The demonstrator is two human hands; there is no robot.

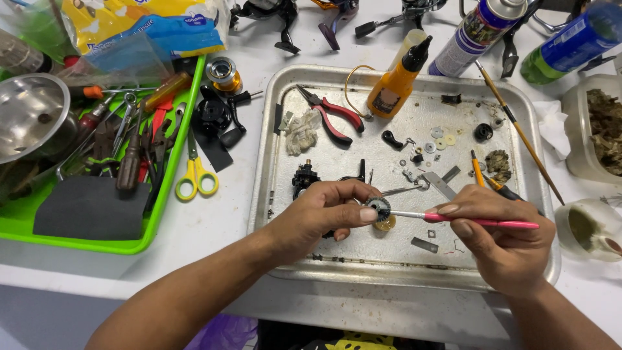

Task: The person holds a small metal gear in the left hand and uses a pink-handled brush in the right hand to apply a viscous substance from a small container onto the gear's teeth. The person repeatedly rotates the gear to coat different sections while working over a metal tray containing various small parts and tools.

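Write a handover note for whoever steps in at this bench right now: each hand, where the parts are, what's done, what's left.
Left hand: pinches a small dark gear over the metal tray.
Right hand: holds a pink-handled brush, tip at the gear.
Parts: washers, screws and small pieces lie loose on the tray, with red-handled pliers and an orange oil bottle.
Done: the mechanism is stripped into parts.
Left: the gear is being brushed; the other parts lie unassembled.
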